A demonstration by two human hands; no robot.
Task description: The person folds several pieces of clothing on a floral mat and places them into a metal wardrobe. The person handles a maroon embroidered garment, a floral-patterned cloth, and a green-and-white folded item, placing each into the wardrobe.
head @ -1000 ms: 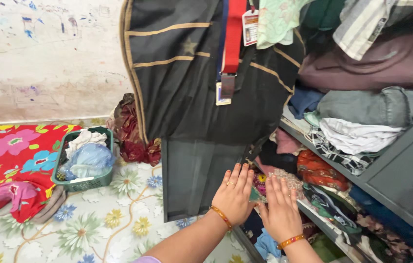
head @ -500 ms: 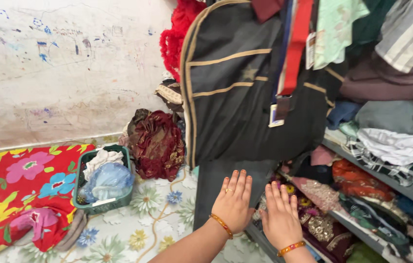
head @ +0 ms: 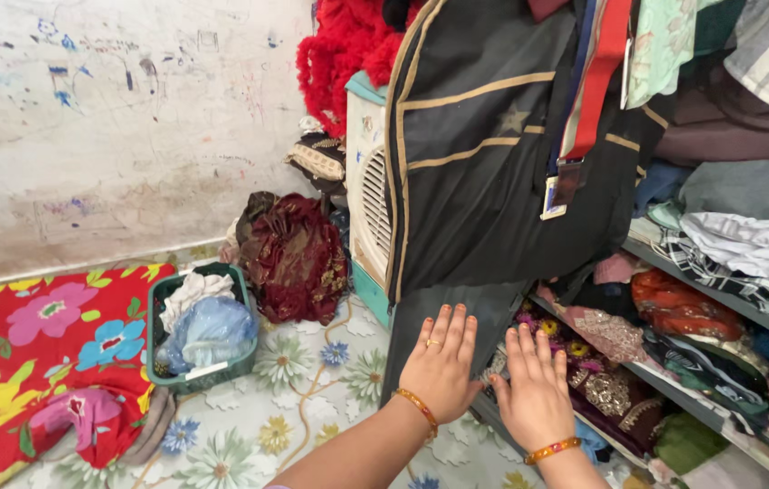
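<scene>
My left hand (head: 443, 367) lies flat with fingers spread against the lower edge of the open grey wardrobe door (head: 443, 317). A ring and an orange bangle are on it. My right hand (head: 535, 397), also flat and wearing a bangle, presses on a folded maroon embroidered cloth (head: 595, 362) on the low shelf (head: 665, 380). Neither hand grips anything. A black garment with gold stripes (head: 493, 154) hangs over the door above both hands.
Shelves at right are stuffed with folded clothes (head: 738, 244). A red lanyard with a card (head: 584, 109) hangs down. A green basket of cloths (head: 199, 330), a maroon bundle (head: 294, 258), a white air cooler (head: 368, 199) and a red floral mattress (head: 31, 353) lie on the flowered floor covering.
The view has swung left and up, bringing the cooler and the red fluffy item into sight. Both hands stay flat at the door's foot and low shelf, shifted slightly right in view.
</scene>
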